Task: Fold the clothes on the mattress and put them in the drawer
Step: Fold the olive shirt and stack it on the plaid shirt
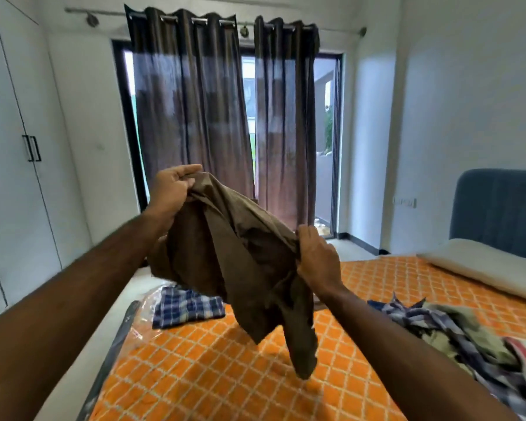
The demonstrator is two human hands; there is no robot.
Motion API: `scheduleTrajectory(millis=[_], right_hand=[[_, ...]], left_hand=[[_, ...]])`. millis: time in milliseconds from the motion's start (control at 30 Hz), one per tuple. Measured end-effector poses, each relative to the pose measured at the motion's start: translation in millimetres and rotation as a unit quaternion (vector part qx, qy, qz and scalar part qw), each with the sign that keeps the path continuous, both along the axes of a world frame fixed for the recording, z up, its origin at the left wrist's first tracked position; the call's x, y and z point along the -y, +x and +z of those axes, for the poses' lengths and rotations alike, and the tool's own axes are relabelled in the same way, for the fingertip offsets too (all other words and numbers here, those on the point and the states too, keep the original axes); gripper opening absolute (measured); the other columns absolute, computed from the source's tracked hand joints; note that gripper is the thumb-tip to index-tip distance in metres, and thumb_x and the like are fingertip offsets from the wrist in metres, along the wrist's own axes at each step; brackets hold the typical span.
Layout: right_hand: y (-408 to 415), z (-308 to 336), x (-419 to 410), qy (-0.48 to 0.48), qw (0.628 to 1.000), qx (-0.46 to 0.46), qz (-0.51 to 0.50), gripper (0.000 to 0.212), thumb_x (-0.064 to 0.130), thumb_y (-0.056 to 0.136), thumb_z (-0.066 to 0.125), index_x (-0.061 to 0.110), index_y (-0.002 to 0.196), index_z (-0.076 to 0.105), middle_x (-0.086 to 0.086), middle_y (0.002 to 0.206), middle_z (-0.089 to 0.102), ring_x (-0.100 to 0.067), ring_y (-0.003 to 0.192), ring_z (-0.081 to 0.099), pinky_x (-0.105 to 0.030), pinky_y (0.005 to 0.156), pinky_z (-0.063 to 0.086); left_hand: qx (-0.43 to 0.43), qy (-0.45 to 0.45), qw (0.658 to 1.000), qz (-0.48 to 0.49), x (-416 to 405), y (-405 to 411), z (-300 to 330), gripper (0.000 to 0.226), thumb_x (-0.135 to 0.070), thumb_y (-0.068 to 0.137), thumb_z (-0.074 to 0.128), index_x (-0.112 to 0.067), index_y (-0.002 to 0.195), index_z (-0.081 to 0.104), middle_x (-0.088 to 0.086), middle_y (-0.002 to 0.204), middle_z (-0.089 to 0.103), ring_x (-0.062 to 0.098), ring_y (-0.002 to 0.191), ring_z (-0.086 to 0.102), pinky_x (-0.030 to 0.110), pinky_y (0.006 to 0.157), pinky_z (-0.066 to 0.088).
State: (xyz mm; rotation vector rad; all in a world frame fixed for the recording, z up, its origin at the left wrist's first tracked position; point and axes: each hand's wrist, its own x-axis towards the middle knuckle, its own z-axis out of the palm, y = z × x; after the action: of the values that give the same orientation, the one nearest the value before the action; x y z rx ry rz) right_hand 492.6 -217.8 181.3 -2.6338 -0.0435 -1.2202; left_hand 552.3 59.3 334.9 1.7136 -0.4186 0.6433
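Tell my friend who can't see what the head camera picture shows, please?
Two hands, left hand and right hand, hold a brown garment up over an orange patterned mattress. A folded blue checked cloth lies on it, with a pile of unfolded clothes at right.

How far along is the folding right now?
Early. One blue checked garment lies folded at the mattress's far left edge. In hand: the left hand and right hand hold a brown garment up, unfolded, one end dangling. Left: a rumpled pile of clothes on the right. No drawer is visibly open, so nothing looks put away.
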Motion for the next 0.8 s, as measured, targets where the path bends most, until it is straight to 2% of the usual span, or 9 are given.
scheduleTrajectory(millis=[67,200,300,367,433,500,567,633,800], right_hand=[[-9.0,17.8,9.5,0.056,0.995,0.01,0.079,0.026,0.015,0.094,0.056,0.029,0.114,0.048,0.0,0.103,0.06,-0.023,0.087,0.063,-0.044,0.069,0.054],[-5.7,63.9,26.7,0.24,0.955,-0.001,0.177,0.027,0.001,0.09,0.056,0.025,0.101,0.06,0.003,0.094,0.07,-0.014,0.089,0.066,-0.043,0.079,0.057],[-8.8,97.1,38.4,0.361,0.887,-0.063,0.282,0.027,-0.004,0.096,0.054,0.016,0.113,0.061,-0.009,0.105,0.07,-0.024,0.1,0.067,-0.034,0.082,0.058],[-14.5,113.1,42.8,0.386,0.867,-0.054,0.31,0.02,0.006,0.098,0.053,0.015,0.115,0.059,-0.012,0.109,0.068,-0.03,0.103,0.066,-0.032,0.081,0.058],[-20.1,122.8,43.7,0.355,0.881,-0.039,0.311,0.022,0.038,0.095,0.06,0.025,0.112,0.059,-0.004,0.108,0.068,-0.024,0.104,0.067,-0.038,0.088,0.055],[-27.9,126.9,44.5,0.239,0.927,-0.076,0.28,0.044,0.063,0.085,0.065,0.037,0.117,0.05,0.008,0.114,0.066,-0.013,0.102,0.066,-0.035,0.088,0.054],[-33.9,124.8,42.0,0.068,0.973,-0.089,0.204,0.052,0.058,0.083,0.067,0.037,0.123,0.041,0.009,0.12,0.06,-0.015,0.101,0.065,-0.034,0.082,0.052],[-29.8,116.2,42.8,-0.044,0.984,-0.087,0.148,0.048,0.037,0.082,0.064,0.029,0.122,0.04,0.003,0.119,0.054,-0.023,0.1,0.061,-0.036,0.076,0.047],[-24.2,98.4,51.3,-0.07,0.986,-0.153,-0.015,0.04,0.015,0.079,0.066,0.021,0.115,0.049,-0.004,0.116,0.05,-0.03,0.108,0.057,-0.044,0.084,0.051]], left_hand=[[0.004,-0.005,1.0,-0.027,3.7,-11.6,16.5,0.038,0.008,0.097,0.048,-0.008,0.126,0.067,0.004,0.111,0.069,0.007,0.09,0.066,0.009,0.066,0.053],[0.081,0.035,0.996,-0.016,-4.0,-26.1,52.1,0.052,0.014,0.088,0.039,-0.009,0.125,0.068,0.004,0.115,0.069,0.005,0.096,0.065,0.01,0.077,0.052],[0.161,0.121,0.979,0.011,-17.3,-31.5,69.3,0.059,0.017,0.086,0.042,-0.016,0.127,0.068,-0.002,0.119,0.069,0.003,0.104,0.065,0.015,0.095,0.051],[0.209,0.167,0.963,0.044,-22.6,-35.7,76.3,0.055,0.013,0.087,0.051,-0.023,0.124,0.069,-0.009,0.113,0.07,-0.008,0.101,0.063,0.009,0.097,0.046],[0.235,0.178,0.952,0.078,-24.2,-40.8,78.8,0.047,0.007,0.087,0.057,-0.025,0.118,0.072,-0.017,0.104,0.069,-0.016,0.092,0.061,0.0,0.09,0.042],[0.258,0.157,0.946,0.113,-19.8,-45.4,78.8,0.034,0.0,0.091,0.057,-0.02,0.112,0.075,-0.01,0.099,0.071,-0.008,0.086,0.062,-0.001,0.085,0.041],[0.28,0.124,0.939,0.157,-14.7,-47.0,79.8,0.024,-0.005,0.095,0.057,-0.01,0.107,0.077,0.005,0.098,0.075,0.005,0.085,0.062,0.01,0.081,0.044],[0.285,0.109,0.933,0.188,-11.0,-45.4,81.4,0.023,-0.007,0.096,0.055,-0.004,0.103,0.077,0.013,0.095,0.075,0.013,0.083,0.061,0.015,0.076,0.041],[0.278,0.165,0.918,0.23,-13.7,-34.4,73.0,0.023,-0.011,0.096,0.055,-0.003,0.095,0.076,0.018,0.088,0.074,0.031,0.077,0.066,0.03,0.074,0.046]])
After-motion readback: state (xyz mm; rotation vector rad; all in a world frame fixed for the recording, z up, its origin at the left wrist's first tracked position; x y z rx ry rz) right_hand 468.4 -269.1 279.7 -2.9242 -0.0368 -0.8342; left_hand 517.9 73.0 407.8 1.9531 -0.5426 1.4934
